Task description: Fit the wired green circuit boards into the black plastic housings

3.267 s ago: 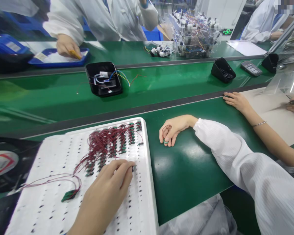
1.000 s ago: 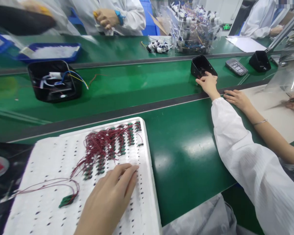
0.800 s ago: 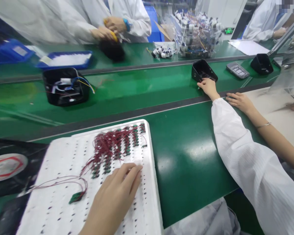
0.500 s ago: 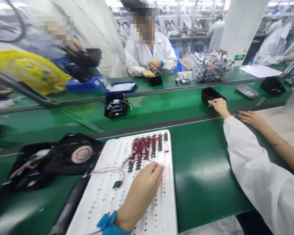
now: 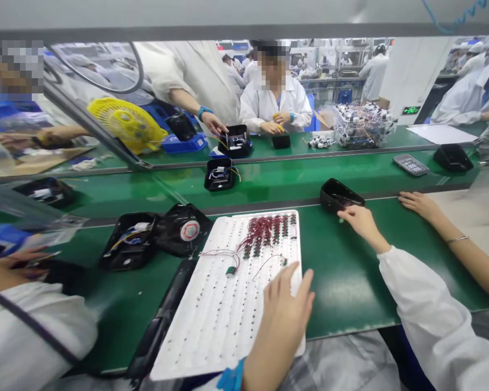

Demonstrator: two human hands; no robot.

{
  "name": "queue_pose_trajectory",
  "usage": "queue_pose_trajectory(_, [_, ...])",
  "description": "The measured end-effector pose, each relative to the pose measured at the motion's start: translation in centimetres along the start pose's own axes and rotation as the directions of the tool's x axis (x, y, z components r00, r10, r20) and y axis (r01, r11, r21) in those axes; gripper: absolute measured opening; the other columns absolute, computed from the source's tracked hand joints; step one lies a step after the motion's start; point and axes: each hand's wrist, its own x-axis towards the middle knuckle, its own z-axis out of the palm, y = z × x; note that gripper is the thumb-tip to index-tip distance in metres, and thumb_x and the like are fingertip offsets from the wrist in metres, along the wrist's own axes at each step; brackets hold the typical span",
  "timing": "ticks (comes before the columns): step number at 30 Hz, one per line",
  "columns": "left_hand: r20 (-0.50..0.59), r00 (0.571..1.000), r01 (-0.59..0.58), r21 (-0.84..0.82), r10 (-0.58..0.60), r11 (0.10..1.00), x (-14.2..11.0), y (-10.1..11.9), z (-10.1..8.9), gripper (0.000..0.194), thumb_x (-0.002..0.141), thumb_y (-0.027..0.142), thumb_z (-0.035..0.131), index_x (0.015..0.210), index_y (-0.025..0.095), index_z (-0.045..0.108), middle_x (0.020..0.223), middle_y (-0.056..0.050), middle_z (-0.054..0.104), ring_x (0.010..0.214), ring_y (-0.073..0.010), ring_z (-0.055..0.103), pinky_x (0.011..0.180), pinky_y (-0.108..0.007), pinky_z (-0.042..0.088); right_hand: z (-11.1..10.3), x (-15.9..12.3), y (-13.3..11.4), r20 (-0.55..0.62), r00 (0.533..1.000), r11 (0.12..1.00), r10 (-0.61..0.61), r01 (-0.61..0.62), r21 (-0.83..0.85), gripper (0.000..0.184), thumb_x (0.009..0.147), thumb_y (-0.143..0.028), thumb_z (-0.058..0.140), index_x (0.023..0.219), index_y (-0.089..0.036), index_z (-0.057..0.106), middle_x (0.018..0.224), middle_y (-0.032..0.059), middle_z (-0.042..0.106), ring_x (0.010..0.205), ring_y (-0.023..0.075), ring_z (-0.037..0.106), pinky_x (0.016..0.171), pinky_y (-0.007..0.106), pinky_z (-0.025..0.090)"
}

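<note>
1. Right hand [image 5: 361, 221] outstretched, grip pinching the near rim of a black case [image 5: 330, 196].
2. It's at the far edge of the counter [image 5: 338, 307].
3. Left hand [image 5: 287, 304] spread, above the white board [image 5: 212, 326].

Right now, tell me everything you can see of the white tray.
The tray is white and looks like foam, with rows of small dark holes and a raised rim on its right side. It lies slightly skewed on the green table, its near edge reaching past the table's edge. Green parts with tangled red wires fill its far right area; a loose bundle lies left of them. The left hand is over its right edge; contact is unclear.
</note>
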Motion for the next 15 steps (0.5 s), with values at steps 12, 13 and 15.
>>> queue_pose_trajectory(12, [0.075, 0.997, 0.027, -0.416, 0.005, 0.909, -1.9, 6.2, -1.2, 0.035, 0.091, 0.004, 0.047, 0.12, 0.02, 0.059, 0.12, -0.013, 0.062, 0.109, -0.0256, 0.065, 0.09, -0.042, 0.063, 5.1, -13.3, 2.4, -0.034, 0.996, 0.988, -0.085, 0.089, 0.124, 0.042, 0.094, -0.052, 0.058, 0.071, -0.025, 0.079, 0.111, 0.0098, 0.075, 0.099, 0.0259, 0.068, 0.094, 0.043, 0.051])
queue_pose_trajectory(13, [0.036, 0.999, 0.021, -0.406, -0.007, 0.914, -1.6, 5.1, -1.4, 0.033, 0.093, 0.004, 0.046, 0.119, 0.019, 0.059, 0.12, -0.014, 0.061, 0.11, -0.0253, 0.064, 0.091, -0.041, 0.063, 5.3, -14.2, 2.1, -0.05, 0.995, 0.985, -0.084, 0.091, 0.145, 0.043, 0.094, -0.055, 0.058, 0.072, -0.024, 0.08, 0.115, 0.0104, 0.074, 0.099, 0.0263, 0.068, 0.094, 0.044, 0.052])
queue_pose_trajectory(15, [-0.046, 0.999, 0.009, -0.342, -0.026, 0.94, -0.7, 2.3, -2.1, 0.031, 0.095, 0.006, 0.046, 0.12, 0.019, 0.059, 0.122, -0.015, 0.059, 0.113, -0.026, 0.062, 0.092, -0.042, 0.061, 5.2, -15.9, 1.3, -0.104, 0.991, 0.981, -0.087, 0.103, 0.167, 0.046, 0.094, -0.059, 0.057, 0.073, -0.024, 0.08, 0.126, 0.0119, 0.07, 0.101, 0.0283, 0.066, 0.089, 0.045, 0.055])
